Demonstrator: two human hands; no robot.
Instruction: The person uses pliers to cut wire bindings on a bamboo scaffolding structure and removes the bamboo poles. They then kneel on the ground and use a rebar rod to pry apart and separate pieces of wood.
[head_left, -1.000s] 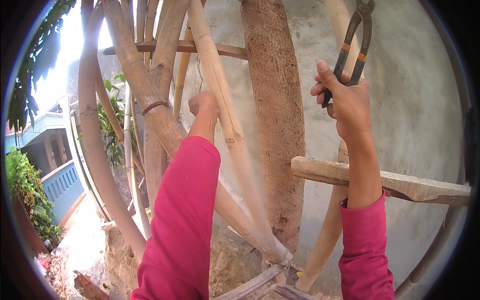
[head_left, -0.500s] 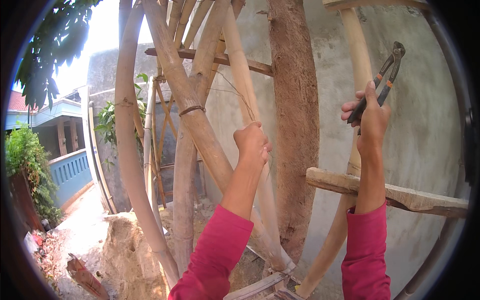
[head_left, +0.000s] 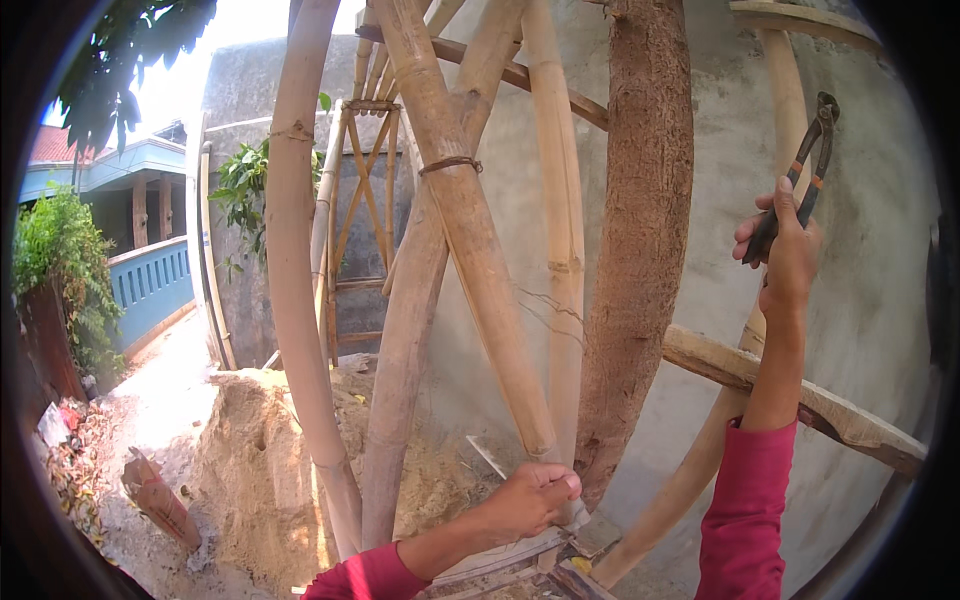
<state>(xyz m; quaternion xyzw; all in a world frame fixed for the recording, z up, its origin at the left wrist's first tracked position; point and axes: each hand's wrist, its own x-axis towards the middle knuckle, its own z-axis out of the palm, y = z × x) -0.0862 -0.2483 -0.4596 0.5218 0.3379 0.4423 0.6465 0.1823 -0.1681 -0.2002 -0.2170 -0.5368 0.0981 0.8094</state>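
R grip (head_left: 790, 250), upper right, holds pincers (head_left: 823, 150); L grip (head_left: 530, 500), lower ctr, fisted by bamboo pole (head_left: 490, 300) (contents hidden, can't tell). Best keep pincers off wall (head_left: 735, 150).

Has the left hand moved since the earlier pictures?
Yes: the left hand has moved down, now far below the dark tie on the slanting bamboo pole, near its lower end.

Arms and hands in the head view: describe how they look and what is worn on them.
The left sleeve and right sleeve are plain deep pink cloth, each ending short of the wrist. The left hand and right hand wear no gloves.
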